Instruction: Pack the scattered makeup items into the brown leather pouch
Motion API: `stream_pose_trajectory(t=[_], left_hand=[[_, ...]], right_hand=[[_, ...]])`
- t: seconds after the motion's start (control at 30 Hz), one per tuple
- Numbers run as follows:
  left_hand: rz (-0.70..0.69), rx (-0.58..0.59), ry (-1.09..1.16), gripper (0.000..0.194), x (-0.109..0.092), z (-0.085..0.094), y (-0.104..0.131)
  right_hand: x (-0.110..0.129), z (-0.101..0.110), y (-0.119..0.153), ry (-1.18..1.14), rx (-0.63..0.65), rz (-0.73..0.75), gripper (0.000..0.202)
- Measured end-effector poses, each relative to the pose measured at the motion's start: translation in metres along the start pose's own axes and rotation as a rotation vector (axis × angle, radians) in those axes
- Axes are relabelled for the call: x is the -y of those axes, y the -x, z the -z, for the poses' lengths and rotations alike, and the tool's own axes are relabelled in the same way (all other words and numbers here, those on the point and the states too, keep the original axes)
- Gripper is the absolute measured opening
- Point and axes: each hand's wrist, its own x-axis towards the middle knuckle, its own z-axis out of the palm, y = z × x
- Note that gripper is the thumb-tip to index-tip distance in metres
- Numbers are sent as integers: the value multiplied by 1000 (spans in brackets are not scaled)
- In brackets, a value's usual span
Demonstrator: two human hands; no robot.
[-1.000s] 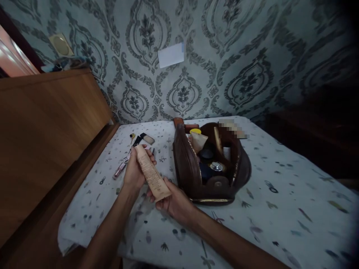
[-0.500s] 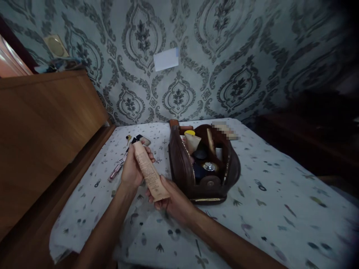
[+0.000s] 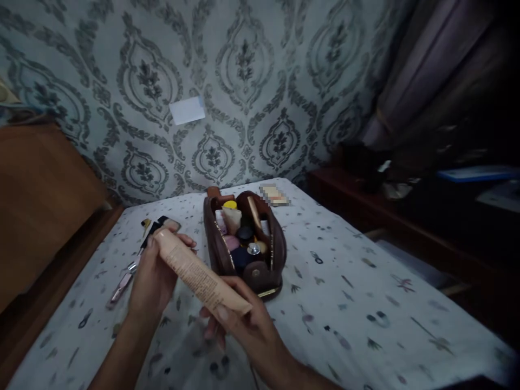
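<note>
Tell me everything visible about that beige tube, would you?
The beige tube looks like smooth plastic, its small print too blurred to read, with a flat end at lower right. It slants across the picture, above the patterned cloth and nearer the camera than the brown bag. The left hand has its grip near the upper end, the right hand by the flat end.

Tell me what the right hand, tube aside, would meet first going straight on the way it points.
Most likely the left hand, which holds the other end of the same tube, up and to the left of the right hand in the picture; exact depth is hard to judge.
</note>
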Motion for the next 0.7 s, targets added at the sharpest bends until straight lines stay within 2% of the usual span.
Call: stream_pose_trajectory(t=[0.1, 0.23, 0.37, 0.43, 0.57, 0.63, 0.7], left_hand=[[-41, 35, -123, 48, 3, -7, 2], [-101, 136, -267, 51, 13, -12, 5], [-189, 264, -564, 52, 16, -15, 10], [-297, 357, -731, 50, 16, -15, 10], [-622, 565, -1058, 48, 16, -17, 5], [-756, 602, -1242, 42, 19, -19, 3], [-875, 586, -1379, 41, 24, -21, 3]], right_hand=[[13, 10, 7, 0, -150, 127, 46], [27, 28, 18, -12, -347, 247, 41], [38, 45, 31, 10, -497, 317, 34], [44, 51, 36, 23, -544, 353, 34], [61, 58, 43, 45, -593, 419, 37], [73, 60, 45, 64, -648, 471, 38], [83, 61, 48, 72, -732, 524, 39]])
